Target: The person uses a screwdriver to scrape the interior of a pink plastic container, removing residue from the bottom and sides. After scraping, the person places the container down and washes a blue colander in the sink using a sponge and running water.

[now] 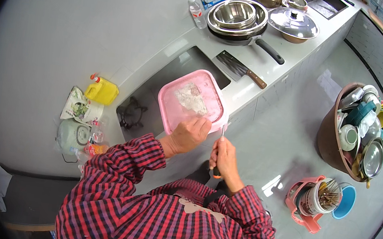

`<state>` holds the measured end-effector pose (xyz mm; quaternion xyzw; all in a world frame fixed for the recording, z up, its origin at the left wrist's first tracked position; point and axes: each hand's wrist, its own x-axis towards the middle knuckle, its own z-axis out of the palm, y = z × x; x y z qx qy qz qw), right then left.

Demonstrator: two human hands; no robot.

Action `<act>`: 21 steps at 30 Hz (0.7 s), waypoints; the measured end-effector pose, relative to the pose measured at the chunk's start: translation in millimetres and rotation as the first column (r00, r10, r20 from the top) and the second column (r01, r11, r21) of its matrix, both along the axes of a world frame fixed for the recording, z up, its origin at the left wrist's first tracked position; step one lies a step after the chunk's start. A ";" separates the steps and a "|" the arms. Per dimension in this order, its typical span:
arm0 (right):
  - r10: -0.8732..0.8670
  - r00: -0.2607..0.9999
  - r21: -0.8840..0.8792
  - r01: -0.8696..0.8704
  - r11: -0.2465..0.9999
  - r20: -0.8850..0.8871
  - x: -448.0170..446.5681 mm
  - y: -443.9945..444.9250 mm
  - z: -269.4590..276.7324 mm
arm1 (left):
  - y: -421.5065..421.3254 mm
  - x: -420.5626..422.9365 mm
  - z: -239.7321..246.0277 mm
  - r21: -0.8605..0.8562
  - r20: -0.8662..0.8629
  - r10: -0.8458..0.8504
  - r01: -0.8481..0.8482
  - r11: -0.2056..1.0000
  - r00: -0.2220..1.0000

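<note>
A pink square plastic lid (185,113) lies in front of me, over the near edge of the dark recess in the counter. Torn remains of a whitish label (191,97) cling to its top. A pale container edge (226,118) shows below its right side. My left hand (191,134) is curled over the lid's near edge and grips it; its fingertips are partly hidden. My right hand (223,156) holds a screwdriver (217,173) with a black and orange handle. The metal shaft points up at the lid's near right corner; whether its tip touches is unclear.
A cleaver (255,79) lies beside the recess, near a frying pan (269,51) with steel bowls (235,14). A gas burner (131,113) and a yellow jug (102,90) are left. On the floor stand a brown tub of dishes (327,137) and a blue bucket (345,203).
</note>
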<state>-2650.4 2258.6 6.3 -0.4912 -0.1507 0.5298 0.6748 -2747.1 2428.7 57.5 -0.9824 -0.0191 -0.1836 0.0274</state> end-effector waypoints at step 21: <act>-0.271 0.698 0.252 0.133 0.959 0.663 25.2 22.6 -104.4 | -13.3 7.1 10.4 -0.007 -0.077 0.031 -0.032 0.999 0.997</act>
